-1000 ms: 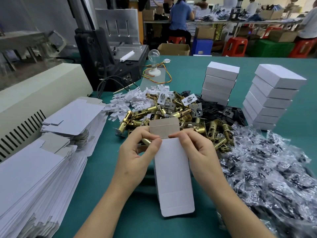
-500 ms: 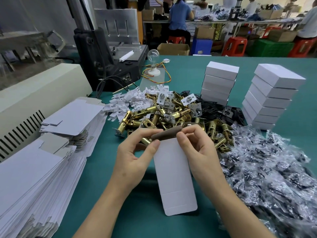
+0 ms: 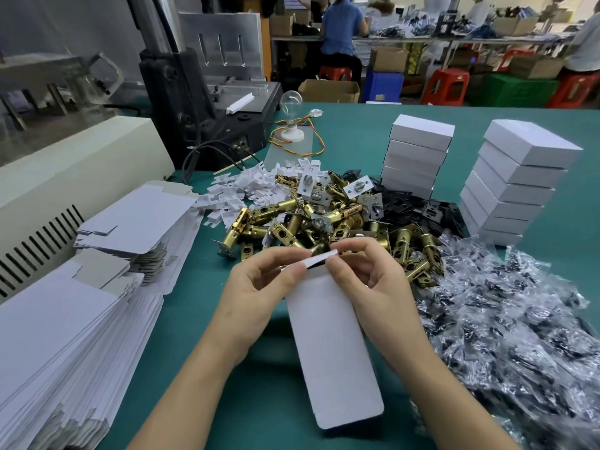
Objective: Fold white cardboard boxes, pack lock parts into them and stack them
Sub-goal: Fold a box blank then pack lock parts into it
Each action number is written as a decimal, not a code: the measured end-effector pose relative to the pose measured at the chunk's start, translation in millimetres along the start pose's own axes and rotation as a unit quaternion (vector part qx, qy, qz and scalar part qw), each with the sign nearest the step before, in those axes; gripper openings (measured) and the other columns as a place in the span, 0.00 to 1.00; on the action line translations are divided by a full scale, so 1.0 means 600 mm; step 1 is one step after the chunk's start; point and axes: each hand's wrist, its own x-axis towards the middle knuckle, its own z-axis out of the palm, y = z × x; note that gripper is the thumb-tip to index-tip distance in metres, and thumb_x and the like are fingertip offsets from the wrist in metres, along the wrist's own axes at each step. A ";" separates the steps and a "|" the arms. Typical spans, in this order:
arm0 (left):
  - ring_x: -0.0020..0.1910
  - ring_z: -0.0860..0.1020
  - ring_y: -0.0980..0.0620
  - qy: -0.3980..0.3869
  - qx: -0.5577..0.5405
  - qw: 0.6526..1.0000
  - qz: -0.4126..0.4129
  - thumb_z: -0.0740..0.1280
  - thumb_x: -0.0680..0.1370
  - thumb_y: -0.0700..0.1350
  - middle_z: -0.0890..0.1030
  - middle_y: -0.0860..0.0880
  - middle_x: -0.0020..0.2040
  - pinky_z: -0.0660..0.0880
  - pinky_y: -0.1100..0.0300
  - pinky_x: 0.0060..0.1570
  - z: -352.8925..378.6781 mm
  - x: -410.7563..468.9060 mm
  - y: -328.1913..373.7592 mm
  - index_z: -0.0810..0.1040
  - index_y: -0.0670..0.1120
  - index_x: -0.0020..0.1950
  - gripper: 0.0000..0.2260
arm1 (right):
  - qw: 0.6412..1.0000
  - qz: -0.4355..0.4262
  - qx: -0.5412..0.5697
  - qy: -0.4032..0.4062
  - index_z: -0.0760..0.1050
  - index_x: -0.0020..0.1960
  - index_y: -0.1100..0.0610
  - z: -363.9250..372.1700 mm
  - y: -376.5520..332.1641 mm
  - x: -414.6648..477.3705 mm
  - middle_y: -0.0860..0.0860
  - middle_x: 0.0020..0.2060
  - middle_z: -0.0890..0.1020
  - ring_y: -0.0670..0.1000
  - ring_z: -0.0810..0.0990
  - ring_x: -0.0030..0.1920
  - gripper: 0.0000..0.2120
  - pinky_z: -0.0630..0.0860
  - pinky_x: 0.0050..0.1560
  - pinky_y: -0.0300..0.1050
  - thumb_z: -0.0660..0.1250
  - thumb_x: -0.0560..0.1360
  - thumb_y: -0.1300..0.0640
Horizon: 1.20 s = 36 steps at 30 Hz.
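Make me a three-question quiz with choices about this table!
1. Where is the flat cardboard pile? A. left on the table B. right on it C. on a stool
2. How many stacks of closed boxes stand there? A. one B. two C. five
3. What do the left hand and right hand do? A. lie flat B. hold a bulb C. pinch the flap of a box
Answers: A, it lies at the left edge; B, two stacks stand far right; C, fingertips of both pinch the flap.
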 end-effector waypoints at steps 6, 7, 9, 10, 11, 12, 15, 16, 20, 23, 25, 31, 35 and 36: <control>0.51 0.84 0.52 0.027 -0.050 0.998 -0.038 0.70 0.77 0.48 0.88 0.48 0.53 0.81 0.60 0.48 -0.007 0.004 0.001 0.89 0.54 0.55 0.10 | 0.999 0.001 -0.007 -0.045 0.79 0.61 0.44 0.004 0.001 -0.001 0.44 0.55 0.86 0.47 0.84 0.58 0.14 0.80 0.56 0.45 0.72 0.76 0.46; 0.51 0.85 0.52 0.026 -0.054 0.997 -0.040 0.70 0.77 0.48 0.88 0.48 0.53 0.81 0.61 0.47 -0.008 0.005 0.002 0.89 0.55 0.55 0.10 | 0.999 0.002 -0.006 -0.049 0.79 0.62 0.44 0.003 0.001 -0.001 0.44 0.55 0.86 0.47 0.84 0.58 0.14 0.80 0.57 0.45 0.72 0.77 0.48; 0.52 0.85 0.52 0.011 -0.043 0.998 -0.042 0.70 0.77 0.48 0.88 0.48 0.54 0.81 0.61 0.49 -0.011 0.005 0.002 0.88 0.54 0.56 0.11 | 0.999 0.004 -0.006 -0.053 0.79 0.61 0.44 0.002 0.000 -0.001 0.44 0.54 0.86 0.47 0.85 0.57 0.13 0.80 0.56 0.46 0.71 0.77 0.49; 0.53 0.84 0.51 0.000 -0.034 0.998 -0.043 0.71 0.77 0.48 0.88 0.48 0.54 0.81 0.61 0.50 -0.012 0.004 0.002 0.88 0.54 0.56 0.10 | 0.999 0.004 -0.007 -0.053 0.79 0.61 0.43 0.001 0.000 -0.001 0.44 0.54 0.86 0.47 0.85 0.57 0.13 0.81 0.56 0.47 0.71 0.77 0.49; 0.52 0.84 0.52 -0.010 -0.029 0.999 -0.045 0.72 0.76 0.49 0.88 0.48 0.53 0.80 0.61 0.50 -0.012 0.003 0.001 0.88 0.53 0.56 0.10 | 0.999 0.005 -0.007 -0.053 0.79 0.61 0.43 0.000 0.001 -0.001 0.44 0.54 0.86 0.47 0.85 0.57 0.13 0.81 0.56 0.48 0.71 0.77 0.49; 0.51 0.84 0.53 -0.015 -0.026 0.998 -0.047 0.74 0.75 0.51 0.87 0.48 0.52 0.80 0.62 0.50 -0.012 0.003 0.001 0.88 0.52 0.55 0.10 | 0.998 0.006 -0.008 -0.055 0.79 0.60 0.42 0.000 0.001 -0.002 0.45 0.54 0.86 0.47 0.85 0.57 0.13 0.82 0.56 0.50 0.72 0.77 0.49; 0.47 0.82 0.55 -0.010 -0.025 0.998 -0.054 0.75 0.71 0.57 0.87 0.49 0.47 0.78 0.64 0.47 -0.007 0.002 0.000 0.87 0.52 0.49 0.12 | 0.998 -0.003 -0.020 -0.064 0.79 0.60 0.42 0.003 0.002 -0.004 0.44 0.54 0.86 0.47 0.85 0.57 0.12 0.82 0.57 0.51 0.72 0.78 0.51; 0.47 0.82 0.55 -0.008 -0.029 0.998 -0.056 0.76 0.70 0.57 0.86 0.49 0.47 0.78 0.65 0.47 -0.006 0.002 0.000 0.86 0.52 0.47 0.12 | 0.998 -0.005 -0.023 -0.065 0.79 0.60 0.43 0.004 0.003 -0.005 0.44 0.53 0.86 0.47 0.85 0.57 0.11 0.82 0.57 0.51 0.72 0.78 0.52; 0.48 0.82 0.52 -0.012 -0.035 0.997 -0.067 0.76 0.70 0.58 0.86 0.46 0.49 0.77 0.58 0.50 -0.008 0.002 -0.001 0.86 0.52 0.47 0.12 | 0.997 -0.008 -0.029 -0.069 0.80 0.59 0.44 0.004 0.003 -0.004 0.43 0.52 0.86 0.47 0.85 0.56 0.10 0.83 0.56 0.48 0.71 0.79 0.54; 0.48 0.81 0.50 -0.010 -0.046 0.996 -0.074 0.76 0.70 0.58 0.86 0.46 0.48 0.76 0.53 0.51 -0.010 0.003 0.000 0.85 0.53 0.45 0.11 | 0.997 -0.002 -0.026 -0.077 0.79 0.60 0.45 0.003 0.003 -0.004 0.44 0.52 0.87 0.47 0.85 0.56 0.10 0.83 0.56 0.47 0.71 0.80 0.54; 0.46 0.81 0.53 -0.010 -0.036 0.997 -0.066 0.76 0.69 0.58 0.85 0.48 0.46 0.77 0.60 0.47 -0.009 0.003 0.000 0.85 0.53 0.44 0.10 | 0.996 0.002 -0.031 -0.079 0.79 0.60 0.45 0.003 0.004 -0.004 0.45 0.52 0.87 0.48 0.85 0.55 0.10 0.84 0.54 0.49 0.71 0.80 0.54; 0.43 0.80 0.56 -0.015 -0.020 0.998 -0.056 0.75 0.69 0.57 0.85 0.50 0.43 0.76 0.66 0.43 -0.009 0.002 -0.002 0.83 0.52 0.42 0.10 | 0.996 0.009 -0.031 -0.085 0.79 0.59 0.46 0.001 0.005 -0.004 0.47 0.50 0.87 0.49 0.86 0.53 0.09 0.82 0.50 0.49 0.71 0.79 0.52; 0.45 0.81 0.55 -0.018 0.002 0.999 -0.046 0.74 0.70 0.58 0.85 0.48 0.45 0.75 0.62 0.46 -0.011 0.002 -0.001 0.83 0.52 0.43 0.11 | 0.996 0.006 -0.034 -0.087 0.79 0.60 0.45 0.001 0.005 -0.005 0.48 0.49 0.87 0.50 0.86 0.52 0.09 0.82 0.49 0.50 0.70 0.80 0.52; 0.45 0.81 0.55 -0.017 0.008 0.999 -0.045 0.74 0.70 0.58 0.86 0.48 0.46 0.75 0.62 0.47 -0.011 0.002 -0.002 0.83 0.51 0.43 0.11 | 0.995 0.005 -0.034 -0.089 0.79 0.60 0.45 0.002 0.005 -0.005 0.49 0.49 0.87 0.51 0.86 0.51 0.09 0.82 0.48 0.51 0.70 0.81 0.53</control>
